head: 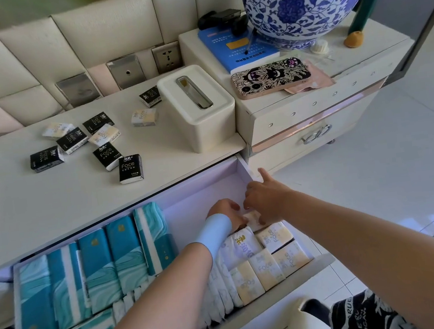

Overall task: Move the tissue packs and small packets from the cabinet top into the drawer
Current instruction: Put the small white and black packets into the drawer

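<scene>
Nine waiting: small black and cream film-wrapped tissue packs [130, 168], left of the cream plastic tissue box [198, 112].
Fingers: my left hand [224, 212] and right hand [266, 199] pinch one cream pack [252, 218], in front of that box.
Feel: probably light, squashy and slick; I'd grip across the flat faces.

The worktop [51, 201] was a smooth white laminate with a soft sheen. The black tissue packs [130, 168] and cream packets [267, 269] were wrapped in thin, slightly glossy plastic film, as were the teal tissue packs [97, 263]. The tissue box [206, 127] looked like smooth matt plastic, and its slot trim [194, 92] was polished metal. The vase [305, 0] was glossy glazed porcelain. The wall panels [98, 28] were padded, possibly faux leather. The socket plates [125, 71] were brushed metal, the drawer handle [316, 133] was bright chrome, and the floor [402, 169] was shiny tile.
</scene>
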The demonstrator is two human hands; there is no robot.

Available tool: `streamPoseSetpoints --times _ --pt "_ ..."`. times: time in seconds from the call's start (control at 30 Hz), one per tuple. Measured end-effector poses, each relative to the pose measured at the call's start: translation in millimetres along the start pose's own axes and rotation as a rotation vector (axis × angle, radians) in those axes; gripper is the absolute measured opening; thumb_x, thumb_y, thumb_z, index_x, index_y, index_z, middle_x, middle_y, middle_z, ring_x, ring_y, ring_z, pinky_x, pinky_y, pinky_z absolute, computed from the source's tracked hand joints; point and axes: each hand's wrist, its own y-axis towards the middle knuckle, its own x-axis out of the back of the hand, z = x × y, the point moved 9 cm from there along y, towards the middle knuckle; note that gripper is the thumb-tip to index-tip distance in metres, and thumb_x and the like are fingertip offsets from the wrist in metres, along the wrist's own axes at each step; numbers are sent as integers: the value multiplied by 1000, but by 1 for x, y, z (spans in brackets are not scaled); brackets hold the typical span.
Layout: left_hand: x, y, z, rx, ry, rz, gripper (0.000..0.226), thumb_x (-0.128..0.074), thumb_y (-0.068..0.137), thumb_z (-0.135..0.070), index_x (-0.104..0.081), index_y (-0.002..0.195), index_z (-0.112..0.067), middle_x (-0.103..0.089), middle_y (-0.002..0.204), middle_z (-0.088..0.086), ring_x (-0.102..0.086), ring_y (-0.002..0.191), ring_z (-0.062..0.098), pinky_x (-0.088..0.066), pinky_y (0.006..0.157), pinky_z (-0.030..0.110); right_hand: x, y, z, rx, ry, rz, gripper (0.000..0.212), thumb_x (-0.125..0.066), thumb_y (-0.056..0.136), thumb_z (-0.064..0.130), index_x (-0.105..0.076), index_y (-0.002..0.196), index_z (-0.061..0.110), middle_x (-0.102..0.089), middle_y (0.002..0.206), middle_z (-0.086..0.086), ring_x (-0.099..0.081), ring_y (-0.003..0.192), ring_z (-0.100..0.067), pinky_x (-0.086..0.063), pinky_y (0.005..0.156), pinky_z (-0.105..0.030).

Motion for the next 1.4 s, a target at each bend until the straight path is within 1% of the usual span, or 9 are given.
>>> streamPoseSetpoints --times 0.13,0.3,0.43,0.53,0.7,0.83,1.13,1.27,1.4 --pt "-11 0 -9 -77 161 106 19 -69 84 -35 -76 95 -21 -72 101 1 -65 92 22 -51 85 28 -5 1 4 -24 41 109 30 -56 88 31 -66 116 29 -65 108 7 -48 120 -19 -12 113 -61" --pt "-13 -9 -14 -145 226 190 35 -50 96 -43 -73 105 -17 -67 98 2 -59 89 22 -42 79 28 -1 1 7 -51 33 190 21 -50 92 20 -67 105 23 -66 98 6 -55 110 -20 -9 114 -61" --pt "16 -30 -14 -205 312 8 28 -40 96 -36 -64 99 -21 -67 105 2 -61 91 26 -51 83 34 46 -9 11 -19 -23 -104 19 -50 88 19 -66 96 23 -64 92 4 -58 95 -20 -40 93 -39" --pt "23 -55 -10 -220 367 86 28 -44 91 -36 -68 97 -21 -67 102 1 -61 93 26 -52 85 34 50 -22 30 28 181 23 16 -50 90 19 -63 81 15 -61 79 2 -61 81 -21 -51 73 -32" --pt "-1 -96 -6 -354 856 225 41 -46 81 -58 -68 82 -24 -65 88 -2 -53 97 24 -36 88 34 24 -48 70 102 435 300 15 -67 83 24 -68 96 16 -65 85 1 -61 80 -22 -50 70 -30" --pt "-15 -109 -4 -445 990 209 53 -50 76 -76 -68 92 -29 -63 92 -8 -47 103 21 -27 94 37 17 -59 78 93 428 305 44 -77 80 32 -66 120 19 -66 110 1 -63 98 -24 -51 81 -32" --pt "9 -116 -1 -406 348 138 48 -67 85 -46 -48 128 -35 -64 116 -8 -57 107 19 -39 100 32 56 -63 -12 -178 707 -16 30 -62 93 18 -67 123 23 -64 120 2 -65 102 -19 -51 83 -27" --pt "51 -99 5 -359 -67 -49 34 -58 95 -23 -56 126 -35 -56 101 -3 -55 89 17 -41 77 21 36 -51 -30 -325 747 -145 30 -56 93 14 -57 118 30 -59 112 -9 -57 76 -21 -49 60 -27" --pt "66 -76 25 -227 -279 -203 25 -53 94 -15 -59 113 -31 -61 98 0 -62 81 26 -53 79 32 21 -44 -15 -245 606 -27 36 -47 98 12 -63 123 32 -60 127 3 -61 94 -16 -49 74 -26"
